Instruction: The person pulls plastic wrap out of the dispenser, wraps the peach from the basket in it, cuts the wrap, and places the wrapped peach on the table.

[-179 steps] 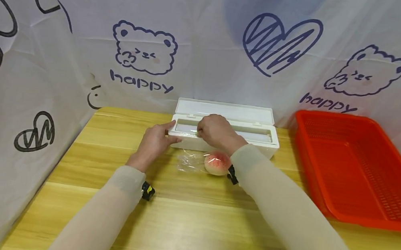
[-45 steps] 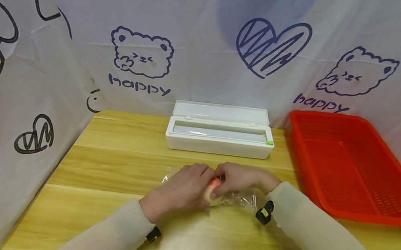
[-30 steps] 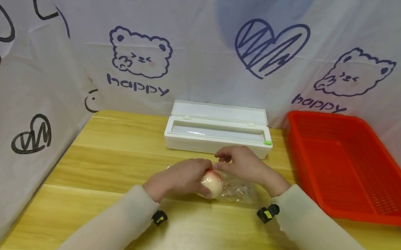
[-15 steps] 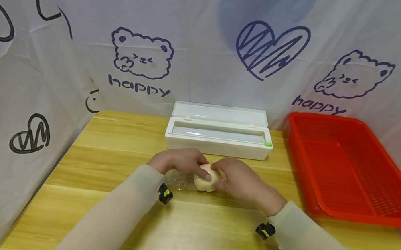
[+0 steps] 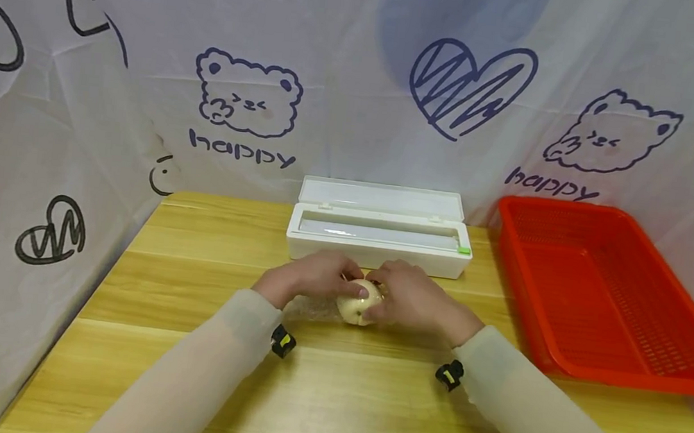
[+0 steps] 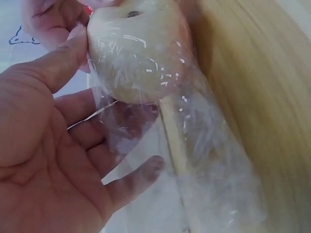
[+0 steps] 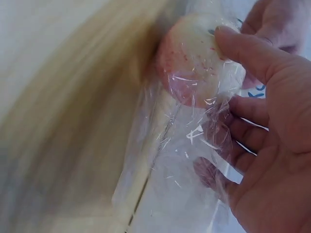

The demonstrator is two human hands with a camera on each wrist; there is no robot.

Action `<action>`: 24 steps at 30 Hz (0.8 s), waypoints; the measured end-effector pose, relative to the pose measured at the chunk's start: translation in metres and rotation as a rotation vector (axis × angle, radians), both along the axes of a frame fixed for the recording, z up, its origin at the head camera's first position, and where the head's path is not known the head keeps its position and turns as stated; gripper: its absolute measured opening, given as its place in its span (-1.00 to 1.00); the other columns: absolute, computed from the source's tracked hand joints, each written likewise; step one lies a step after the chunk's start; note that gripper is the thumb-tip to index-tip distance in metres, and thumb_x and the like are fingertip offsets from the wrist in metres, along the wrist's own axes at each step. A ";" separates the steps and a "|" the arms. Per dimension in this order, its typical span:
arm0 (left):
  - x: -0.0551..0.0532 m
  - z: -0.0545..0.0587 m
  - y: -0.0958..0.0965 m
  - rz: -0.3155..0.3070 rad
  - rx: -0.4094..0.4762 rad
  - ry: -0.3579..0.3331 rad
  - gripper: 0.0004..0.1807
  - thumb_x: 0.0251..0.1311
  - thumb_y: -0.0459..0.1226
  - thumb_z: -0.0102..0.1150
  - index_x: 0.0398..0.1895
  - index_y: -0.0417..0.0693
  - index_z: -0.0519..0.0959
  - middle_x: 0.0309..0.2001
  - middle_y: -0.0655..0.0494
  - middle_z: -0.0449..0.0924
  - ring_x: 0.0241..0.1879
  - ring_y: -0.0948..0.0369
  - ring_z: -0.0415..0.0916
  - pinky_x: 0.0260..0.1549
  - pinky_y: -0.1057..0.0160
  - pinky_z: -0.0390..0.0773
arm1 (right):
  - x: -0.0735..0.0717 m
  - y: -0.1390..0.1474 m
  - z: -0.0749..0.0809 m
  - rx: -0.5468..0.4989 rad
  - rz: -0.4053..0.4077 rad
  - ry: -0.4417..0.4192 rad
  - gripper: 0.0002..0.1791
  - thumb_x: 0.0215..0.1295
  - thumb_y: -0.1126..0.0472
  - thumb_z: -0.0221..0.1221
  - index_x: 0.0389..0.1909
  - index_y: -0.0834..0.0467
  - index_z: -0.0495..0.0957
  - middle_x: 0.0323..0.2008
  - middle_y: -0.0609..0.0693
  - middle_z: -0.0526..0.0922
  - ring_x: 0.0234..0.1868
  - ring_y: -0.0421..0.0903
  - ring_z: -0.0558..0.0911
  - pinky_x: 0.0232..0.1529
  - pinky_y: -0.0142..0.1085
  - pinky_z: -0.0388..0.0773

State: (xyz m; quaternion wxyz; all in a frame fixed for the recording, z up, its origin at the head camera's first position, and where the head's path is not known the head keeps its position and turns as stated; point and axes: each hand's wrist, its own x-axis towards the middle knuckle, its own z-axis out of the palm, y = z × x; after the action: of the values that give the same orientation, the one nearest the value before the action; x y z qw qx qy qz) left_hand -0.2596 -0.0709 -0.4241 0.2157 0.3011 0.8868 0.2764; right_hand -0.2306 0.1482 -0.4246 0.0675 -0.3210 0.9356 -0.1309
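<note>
a wooden desk (image 5: 335, 403) spans the scene, a red plastic basket (image 5: 590, 296) at its two o'clock and a white cling film box (image 5: 375, 250), lid raised, at twelve. near the middle, a person's left hand (image 5: 319, 274), on the ten o'clock side, and right hand (image 5: 411, 296), at three, meet over loose clear film (image 6: 209, 141) that trails toward nine. the grip of each closes on a pink-blushed peach (image 5: 352, 309) set between them, thumbs on its pale face; whether the fruit touches the desk cannot be told. the step in hand appears to be wrapping, with slack film left over. the next move seems to call for one grip steadying the peach while the other gathers the loose tail from nine o'clock snugly around it.
</note>
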 end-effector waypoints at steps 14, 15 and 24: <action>0.000 0.000 -0.006 -0.037 -0.019 -0.185 -0.43 0.40 0.16 0.28 0.31 0.05 0.64 0.14 0.16 0.71 0.14 0.17 0.60 0.23 0.09 0.55 | -0.025 0.001 0.005 -0.070 0.127 -0.233 -0.63 0.30 0.01 0.40 0.00 0.16 0.77 -0.27 -0.10 0.68 -0.28 -0.19 0.52 -0.17 -0.29 0.53; 0.000 0.000 -0.005 -0.053 -0.019 -0.186 -0.46 0.35 0.12 0.37 0.24 0.05 0.66 0.04 0.19 0.72 0.03 0.21 0.60 0.13 0.13 0.57 | -0.026 0.001 0.006 -0.075 0.129 -0.253 -0.64 0.30 0.01 0.39 0.00 0.15 0.77 -0.27 -0.11 0.68 -0.28 -0.20 0.53 -0.18 -0.31 0.53; -0.001 -0.005 0.000 -0.057 -0.022 -0.218 -0.63 0.22 -0.06 0.49 0.03 0.03 0.71 -0.19 0.20 0.67 -0.21 0.26 0.52 -0.17 0.29 0.54 | -0.028 -0.001 0.005 -0.055 0.089 -0.343 -0.66 0.25 -0.02 0.34 -0.06 0.09 0.77 -0.28 -0.12 0.67 -0.30 -0.20 0.55 -0.22 -0.32 0.53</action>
State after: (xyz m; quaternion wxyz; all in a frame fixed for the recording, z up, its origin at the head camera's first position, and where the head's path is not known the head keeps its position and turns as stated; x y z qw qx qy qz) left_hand -0.2607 -0.0705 -0.4286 0.3218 0.2921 0.8521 0.2917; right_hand -0.2584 0.1476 -0.4195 0.2230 -0.3368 0.8912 -0.2062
